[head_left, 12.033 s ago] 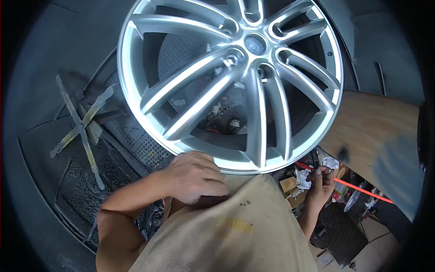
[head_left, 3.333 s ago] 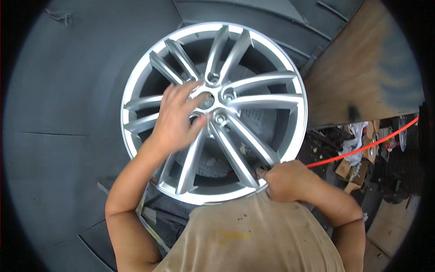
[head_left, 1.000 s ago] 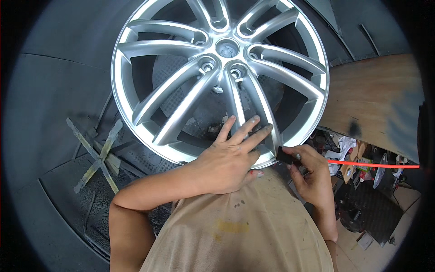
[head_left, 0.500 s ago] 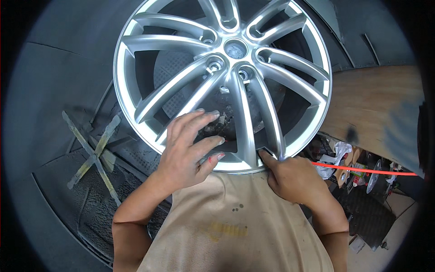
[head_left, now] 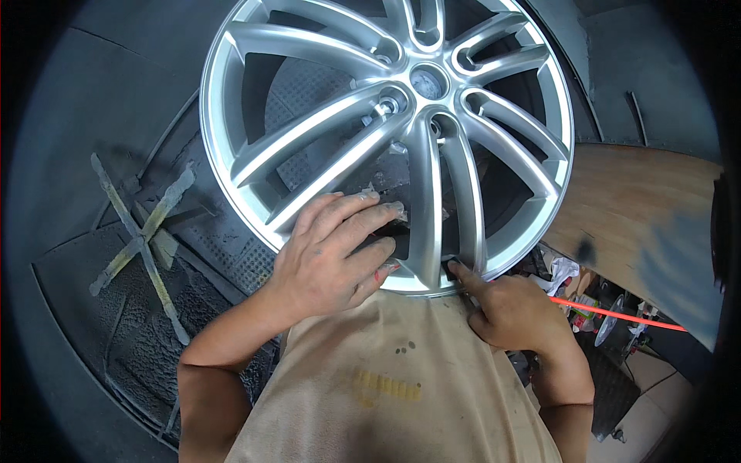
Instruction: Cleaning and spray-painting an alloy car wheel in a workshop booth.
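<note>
A silver multi-spoke alloy wheel (head_left: 425, 185) lies face up in front of me, its lower edge close to my beige apron (head_left: 386, 370). My left hand (head_left: 332, 251) is over the lower left of the rim, palm down, fingers slightly bent and apart; the thumb shows a red mark. It holds nothing that I can see. At the bottom of the rim, my right hand (head_left: 513, 309) has its index finger pressed into the gap between two spokes, with its other fingers curled under. A small dark patch shows at that fingertip; I cannot make out what it is.
Strips of tape form a cross (head_left: 143, 243) on a dark, rough panel at the left. A brown wooden board (head_left: 641, 216) stands at the right. Below it a red hose (head_left: 617, 314) runs past assorted clutter. Dark grey sheeting (head_left: 116, 116) surrounds the wheel.
My left hand has moved right, its fingers lower over the spokes. The right index finger stays in the same spoke gap. My view has shifted and tilted slightly.
</note>
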Demonstrator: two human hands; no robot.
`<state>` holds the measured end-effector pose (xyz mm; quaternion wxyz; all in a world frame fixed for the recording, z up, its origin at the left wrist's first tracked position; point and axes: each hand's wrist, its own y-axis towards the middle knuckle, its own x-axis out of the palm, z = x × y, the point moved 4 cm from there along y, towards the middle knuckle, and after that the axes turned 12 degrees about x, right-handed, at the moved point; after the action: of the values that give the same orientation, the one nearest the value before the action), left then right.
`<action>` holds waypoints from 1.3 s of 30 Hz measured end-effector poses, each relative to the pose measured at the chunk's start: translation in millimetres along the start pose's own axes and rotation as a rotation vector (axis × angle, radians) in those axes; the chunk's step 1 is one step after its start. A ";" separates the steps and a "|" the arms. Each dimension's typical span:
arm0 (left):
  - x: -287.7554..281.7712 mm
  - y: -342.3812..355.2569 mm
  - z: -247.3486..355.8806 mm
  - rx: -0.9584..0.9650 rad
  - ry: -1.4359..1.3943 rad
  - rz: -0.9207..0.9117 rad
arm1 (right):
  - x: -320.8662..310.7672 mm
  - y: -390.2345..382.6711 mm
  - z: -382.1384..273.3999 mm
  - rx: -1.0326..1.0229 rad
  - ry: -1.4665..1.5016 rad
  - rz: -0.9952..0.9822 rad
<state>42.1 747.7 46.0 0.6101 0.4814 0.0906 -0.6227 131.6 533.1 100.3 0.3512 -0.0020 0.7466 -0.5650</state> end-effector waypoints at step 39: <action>0.9 5.4 -1.1 0.003 -0.047 -0.042 | -2.9 18.1 -4.8 -0.117 -0.031 0.037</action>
<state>47.4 746.6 47.4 0.5983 0.4657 0.0855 -0.6464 138.4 544.8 87.1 0.3724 -0.0175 0.7729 -0.5135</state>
